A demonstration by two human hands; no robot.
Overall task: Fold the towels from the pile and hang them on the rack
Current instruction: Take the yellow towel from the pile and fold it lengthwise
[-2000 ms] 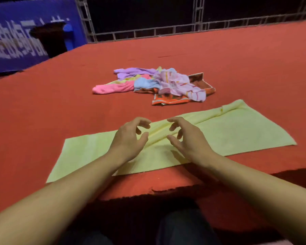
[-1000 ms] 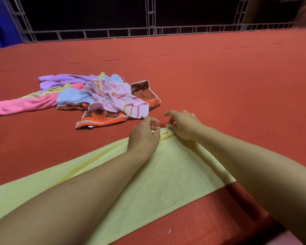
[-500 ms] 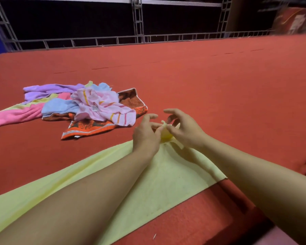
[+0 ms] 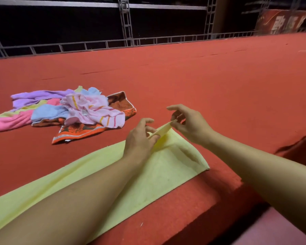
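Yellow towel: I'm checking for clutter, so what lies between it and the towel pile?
Only bare red carpet separates yellow towel from pile, head view.

yellow towel (image 4: 159,174) | spread flat, far corner lifted (pinched) | towel pile (image 4: 74,112) | crumpled beyond

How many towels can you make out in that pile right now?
5 visible in the pile, all overlapping: purple far left, pink near left, blue in the middle, pale striped on top, orange patterned underneath. A yellowish strip shows too; more may be hidden.

both hands, left hand (image 4: 138,138) and right hand (image 4: 191,124), pinch the yellow towel's (image 4: 166,170) lifted far corner beside the towel pile (image 4: 74,112).
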